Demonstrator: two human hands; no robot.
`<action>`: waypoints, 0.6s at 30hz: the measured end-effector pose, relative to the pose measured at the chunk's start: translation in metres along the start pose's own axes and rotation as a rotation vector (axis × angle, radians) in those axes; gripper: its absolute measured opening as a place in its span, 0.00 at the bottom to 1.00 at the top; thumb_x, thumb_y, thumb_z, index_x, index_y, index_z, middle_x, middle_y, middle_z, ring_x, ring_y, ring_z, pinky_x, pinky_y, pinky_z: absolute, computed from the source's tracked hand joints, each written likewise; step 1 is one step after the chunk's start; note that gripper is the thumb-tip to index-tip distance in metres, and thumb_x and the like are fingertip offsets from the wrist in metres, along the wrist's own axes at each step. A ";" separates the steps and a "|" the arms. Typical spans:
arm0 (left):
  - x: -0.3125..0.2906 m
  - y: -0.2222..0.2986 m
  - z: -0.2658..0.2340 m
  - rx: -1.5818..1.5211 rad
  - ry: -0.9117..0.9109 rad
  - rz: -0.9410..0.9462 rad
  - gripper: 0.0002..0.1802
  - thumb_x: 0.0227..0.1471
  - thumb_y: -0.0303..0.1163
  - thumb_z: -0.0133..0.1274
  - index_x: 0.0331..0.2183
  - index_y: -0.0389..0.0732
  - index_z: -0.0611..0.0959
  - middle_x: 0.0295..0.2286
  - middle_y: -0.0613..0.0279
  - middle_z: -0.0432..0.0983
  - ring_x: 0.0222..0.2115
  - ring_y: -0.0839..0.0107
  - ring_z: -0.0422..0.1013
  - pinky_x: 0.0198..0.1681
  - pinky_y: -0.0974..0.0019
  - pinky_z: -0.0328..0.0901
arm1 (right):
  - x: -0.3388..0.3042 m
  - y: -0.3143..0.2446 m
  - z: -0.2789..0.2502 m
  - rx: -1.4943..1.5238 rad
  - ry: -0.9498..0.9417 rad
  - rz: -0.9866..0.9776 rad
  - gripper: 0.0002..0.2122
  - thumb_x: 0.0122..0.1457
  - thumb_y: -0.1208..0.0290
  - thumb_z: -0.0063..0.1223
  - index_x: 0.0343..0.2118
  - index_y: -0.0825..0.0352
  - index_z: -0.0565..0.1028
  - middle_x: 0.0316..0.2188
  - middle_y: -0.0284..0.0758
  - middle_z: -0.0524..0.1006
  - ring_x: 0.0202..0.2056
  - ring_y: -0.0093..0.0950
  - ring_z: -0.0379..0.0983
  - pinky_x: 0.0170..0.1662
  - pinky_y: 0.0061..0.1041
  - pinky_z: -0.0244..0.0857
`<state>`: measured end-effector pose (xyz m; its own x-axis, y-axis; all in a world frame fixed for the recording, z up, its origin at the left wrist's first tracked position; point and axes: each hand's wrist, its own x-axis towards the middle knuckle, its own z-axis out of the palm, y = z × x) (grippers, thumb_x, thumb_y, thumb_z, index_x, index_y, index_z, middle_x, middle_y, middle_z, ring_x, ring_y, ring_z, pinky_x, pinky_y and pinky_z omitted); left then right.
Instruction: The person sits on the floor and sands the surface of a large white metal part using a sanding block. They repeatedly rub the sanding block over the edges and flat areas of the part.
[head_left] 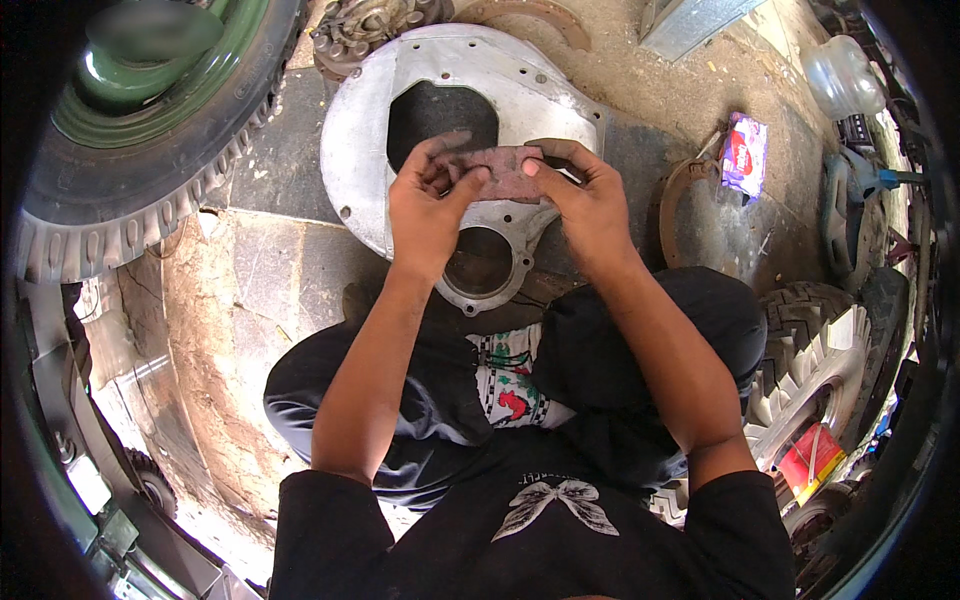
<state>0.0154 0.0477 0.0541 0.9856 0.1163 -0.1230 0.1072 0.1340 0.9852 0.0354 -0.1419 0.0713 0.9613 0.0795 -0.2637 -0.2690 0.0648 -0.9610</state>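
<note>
A worn, reddish-brown piece of sandpaper point(510, 176) is stretched flat between my two hands. My left hand point(430, 200) pinches its left end, thumb on top and fingers behind. On the other end, my right hand point(590, 195) has the same thumb-on-top pinch. Below the sandpaper lies a grey cast-metal bell housing point(360, 130), flat on the floor in front of my crossed legs. It has a large angular opening, a smaller round one on the near side, and bolt holes along its rim. My hands hide part of its middle.
A big tyre on a green rim point(150, 170) stands at the far left. Beyond the housing sits a greasy clutch part point(370, 35). To the right are a rusty curved band point(675, 215), a purple packet point(744, 158), a clear plastic jar point(842, 78) and more tyres point(815, 300).
</note>
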 end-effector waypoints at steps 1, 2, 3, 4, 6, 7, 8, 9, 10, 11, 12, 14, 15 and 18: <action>0.003 -0.002 -0.002 -0.109 0.025 -0.037 0.21 0.62 0.20 0.61 0.56 0.33 0.79 0.43 0.56 0.83 0.43 0.72 0.80 0.48 0.67 0.76 | 0.000 -0.001 -0.001 -0.004 -0.009 0.004 0.17 0.61 0.73 0.70 0.51 0.72 0.81 0.44 0.36 0.84 0.44 0.24 0.79 0.52 0.26 0.71; 0.004 -0.001 -0.004 -0.216 0.050 -0.074 0.21 0.62 0.21 0.61 0.55 0.33 0.79 0.43 0.54 0.83 0.42 0.71 0.80 0.48 0.67 0.77 | 0.000 -0.002 0.000 0.005 0.014 -0.003 0.17 0.59 0.75 0.70 0.50 0.72 0.82 0.44 0.37 0.85 0.43 0.25 0.80 0.51 0.26 0.73; 0.005 0.001 -0.007 -0.271 0.030 -0.102 0.21 0.63 0.22 0.61 0.56 0.32 0.78 0.44 0.53 0.83 0.44 0.68 0.80 0.50 0.64 0.77 | 0.000 -0.003 0.001 0.014 0.036 -0.010 0.17 0.57 0.77 0.71 0.50 0.72 0.82 0.43 0.38 0.85 0.43 0.26 0.81 0.50 0.26 0.74; 0.005 0.003 -0.010 -0.326 0.009 -0.129 0.22 0.64 0.24 0.60 0.57 0.31 0.77 0.45 0.51 0.82 0.46 0.66 0.80 0.52 0.62 0.77 | 0.000 -0.003 0.001 0.022 0.059 -0.017 0.18 0.56 0.79 0.72 0.49 0.72 0.82 0.42 0.39 0.86 0.42 0.26 0.82 0.49 0.27 0.75; 0.005 0.006 -0.011 -0.377 -0.020 -0.159 0.22 0.65 0.26 0.59 0.58 0.29 0.75 0.47 0.49 0.81 0.47 0.63 0.80 0.54 0.59 0.77 | 0.004 0.000 -0.003 0.010 0.071 -0.007 0.21 0.53 0.80 0.74 0.50 0.72 0.81 0.43 0.41 0.86 0.44 0.28 0.82 0.49 0.27 0.75; 0.006 0.006 -0.010 -0.373 -0.028 -0.161 0.22 0.65 0.26 0.58 0.58 0.29 0.75 0.47 0.49 0.81 0.47 0.62 0.80 0.54 0.58 0.77 | 0.005 0.002 -0.005 0.004 0.077 -0.002 0.22 0.51 0.81 0.74 0.51 0.72 0.81 0.43 0.42 0.86 0.44 0.29 0.82 0.50 0.27 0.75; 0.005 0.007 -0.011 -0.367 -0.033 -0.163 0.22 0.66 0.26 0.57 0.58 0.28 0.75 0.47 0.48 0.81 0.47 0.61 0.80 0.54 0.57 0.77 | 0.005 0.001 -0.006 0.052 0.052 0.031 0.24 0.52 0.81 0.74 0.53 0.73 0.79 0.44 0.43 0.84 0.46 0.30 0.81 0.51 0.28 0.74; 0.006 0.005 -0.013 -0.390 -0.050 -0.161 0.22 0.66 0.26 0.57 0.58 0.28 0.74 0.47 0.48 0.81 0.47 0.61 0.80 0.54 0.57 0.77 | 0.005 -0.002 -0.006 0.100 0.027 0.063 0.25 0.52 0.81 0.74 0.55 0.74 0.78 0.46 0.44 0.83 0.47 0.30 0.80 0.53 0.29 0.73; 0.006 0.002 -0.015 -0.414 -0.067 -0.159 0.23 0.66 0.27 0.57 0.58 0.27 0.74 0.47 0.48 0.81 0.47 0.61 0.81 0.54 0.57 0.77 | 0.005 -0.003 -0.007 0.149 0.002 0.096 0.27 0.53 0.81 0.74 0.57 0.76 0.76 0.47 0.45 0.82 0.49 0.31 0.79 0.55 0.30 0.72; 0.007 0.001 -0.016 -0.439 -0.089 -0.157 0.23 0.66 0.27 0.57 0.58 0.27 0.74 0.47 0.48 0.81 0.47 0.61 0.81 0.55 0.57 0.77 | 0.006 -0.002 -0.009 0.133 -0.011 0.105 0.28 0.53 0.81 0.74 0.57 0.76 0.76 0.47 0.45 0.82 0.49 0.31 0.79 0.55 0.30 0.72; 0.007 0.000 -0.016 -0.435 -0.095 -0.153 0.23 0.66 0.27 0.57 0.58 0.28 0.74 0.47 0.48 0.81 0.47 0.61 0.81 0.54 0.57 0.77 | 0.007 0.001 -0.011 0.118 -0.024 0.113 0.28 0.52 0.81 0.74 0.57 0.76 0.75 0.48 0.45 0.82 0.49 0.31 0.79 0.55 0.30 0.72; 0.008 -0.001 -0.017 -0.426 -0.108 -0.144 0.23 0.67 0.28 0.57 0.58 0.28 0.75 0.47 0.49 0.81 0.47 0.61 0.81 0.54 0.58 0.77 | 0.008 0.004 -0.012 0.091 -0.059 0.129 0.28 0.53 0.80 0.74 0.57 0.77 0.75 0.48 0.45 0.82 0.49 0.31 0.79 0.55 0.30 0.72; 0.007 -0.001 -0.016 -0.410 -0.106 -0.140 0.22 0.67 0.28 0.57 0.58 0.29 0.75 0.47 0.49 0.81 0.47 0.61 0.81 0.54 0.58 0.77 | 0.008 0.005 -0.013 0.079 -0.081 0.137 0.28 0.54 0.78 0.74 0.57 0.77 0.75 0.48 0.45 0.82 0.49 0.31 0.79 0.55 0.30 0.72; 0.006 -0.001 -0.015 -0.385 -0.101 -0.127 0.21 0.67 0.28 0.57 0.58 0.29 0.76 0.47 0.50 0.82 0.47 0.62 0.81 0.53 0.59 0.77 | 0.008 0.010 -0.008 0.112 -0.076 0.121 0.25 0.55 0.70 0.75 0.54 0.74 0.80 0.44 0.42 0.85 0.46 0.30 0.80 0.54 0.29 0.72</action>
<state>0.0197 0.0625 0.0502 0.9777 -0.0196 -0.2092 0.1907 0.5012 0.8441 0.0403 -0.1491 0.0586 0.9154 0.1678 -0.3658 -0.3915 0.1599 -0.9062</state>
